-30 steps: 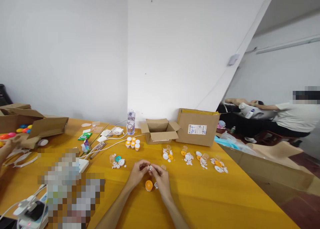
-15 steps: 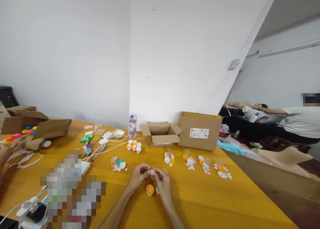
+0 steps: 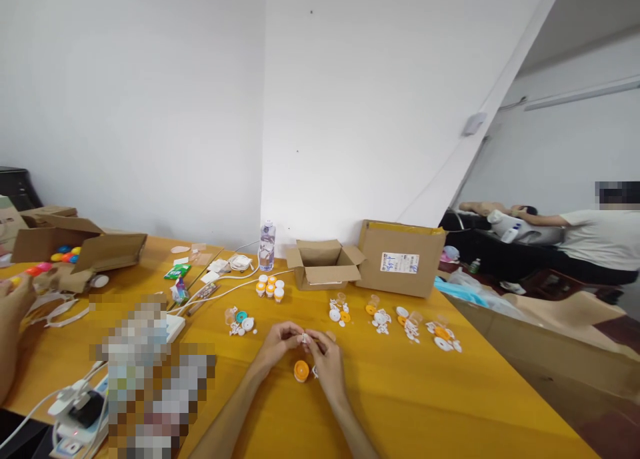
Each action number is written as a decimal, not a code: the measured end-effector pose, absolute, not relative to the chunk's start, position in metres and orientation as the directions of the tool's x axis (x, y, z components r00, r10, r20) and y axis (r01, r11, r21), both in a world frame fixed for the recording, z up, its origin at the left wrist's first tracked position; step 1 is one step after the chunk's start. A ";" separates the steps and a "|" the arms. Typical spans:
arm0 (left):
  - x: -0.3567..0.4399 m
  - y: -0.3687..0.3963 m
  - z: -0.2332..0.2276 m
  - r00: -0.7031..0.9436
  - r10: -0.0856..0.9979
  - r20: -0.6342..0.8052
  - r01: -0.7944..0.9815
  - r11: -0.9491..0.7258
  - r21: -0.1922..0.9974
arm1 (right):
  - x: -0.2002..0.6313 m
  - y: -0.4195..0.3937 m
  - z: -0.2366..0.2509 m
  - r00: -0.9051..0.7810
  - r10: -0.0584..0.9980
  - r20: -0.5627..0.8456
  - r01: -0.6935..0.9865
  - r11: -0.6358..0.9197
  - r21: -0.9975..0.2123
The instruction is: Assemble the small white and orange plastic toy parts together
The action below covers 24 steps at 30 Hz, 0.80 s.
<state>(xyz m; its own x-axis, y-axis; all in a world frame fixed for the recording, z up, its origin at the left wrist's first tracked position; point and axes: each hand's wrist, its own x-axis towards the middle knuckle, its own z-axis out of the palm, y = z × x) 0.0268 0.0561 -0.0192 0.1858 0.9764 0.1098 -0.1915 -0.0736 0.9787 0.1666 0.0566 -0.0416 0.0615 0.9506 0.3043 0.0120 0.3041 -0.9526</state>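
My left hand (image 3: 280,344) and my right hand (image 3: 326,357) meet over the table, fingertips pinched around a small white plastic part (image 3: 303,338). Its exact shape is too small to make out. Just below the hands stands an orange and white round piece (image 3: 301,371), its orange face up. Other small white parts (image 3: 315,372) peek out beside it, mostly covered by my right hand. A clear cup lies partly hidden behind the right fingers.
Across the table (image 3: 400,392) lie several sets of orange, white and teal parts (image 3: 242,317). Assembled orange-white pieces (image 3: 271,289) stand near a water bottle (image 3: 267,247), an open carton (image 3: 325,272) and a closed carton (image 3: 400,259). At left are a power strip (image 3: 75,439) and another person's hand (image 3: 15,305).
Both hands stay together with fingers shifting slightly on the small white part. The view has moved a little. The other person's hand at left shows more, near a yellow ball.
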 end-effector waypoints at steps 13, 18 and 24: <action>0.026 0.051 -0.006 0.127 0.992 0.005 -0.185 0.019 0.983 | 0.170 0.054 -0.040 0.117 0.900 0.420 0.193 0.394 -0.899; 0.026 0.049 -0.005 0.103 0.995 0.002 -0.173 0.016 0.985 | 0.169 0.051 -0.037 0.128 0.891 0.436 0.238 0.400 -0.885; 0.027 0.050 -0.008 0.113 0.994 -0.007 -0.197 0.029 0.980 | 0.170 0.050 -0.034 0.123 0.895 0.428 0.205 0.399 -0.894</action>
